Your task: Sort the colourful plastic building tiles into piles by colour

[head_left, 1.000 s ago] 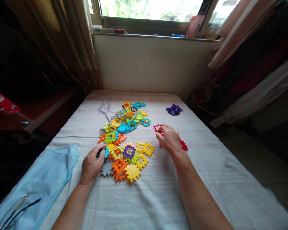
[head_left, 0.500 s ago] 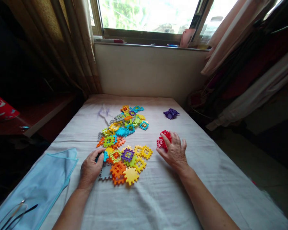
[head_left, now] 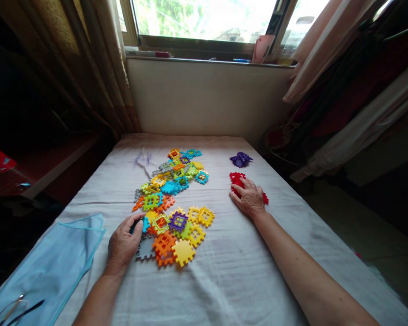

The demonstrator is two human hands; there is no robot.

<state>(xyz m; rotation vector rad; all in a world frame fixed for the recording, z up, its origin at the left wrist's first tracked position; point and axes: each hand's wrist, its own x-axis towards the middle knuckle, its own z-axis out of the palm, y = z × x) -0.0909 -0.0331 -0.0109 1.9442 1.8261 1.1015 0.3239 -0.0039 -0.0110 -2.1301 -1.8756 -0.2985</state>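
Note:
My right hand (head_left: 250, 198) lies spread over a cluster of red toothed plastic pieces (head_left: 237, 177), with red showing beyond its fingers and at its right side. At the left edge of a long multicoloured pile, my left hand (head_left: 125, 237) has its fingers curled around a blue piece (head_left: 145, 224). Near it lie a purple square (head_left: 178, 221), an orange square (head_left: 164, 243), a yellow piece (head_left: 183, 252) and a grey piece (head_left: 145, 248). Behind the red pieces sits a small purple heap (head_left: 241, 159).
A light blue cloth (head_left: 54, 267) with eyeglasses (head_left: 22, 310) on it lies at the left of the white sheet (head_left: 224, 280). Beyond the far edge stands a wall (head_left: 204, 97) below a window. Clothes (head_left: 357, 122) hang at the right.
My right hand has moved away and slightly right with the red pieces, which now spread wider under it. My left hand has stayed by the pile. The camera view has shifted slightly.

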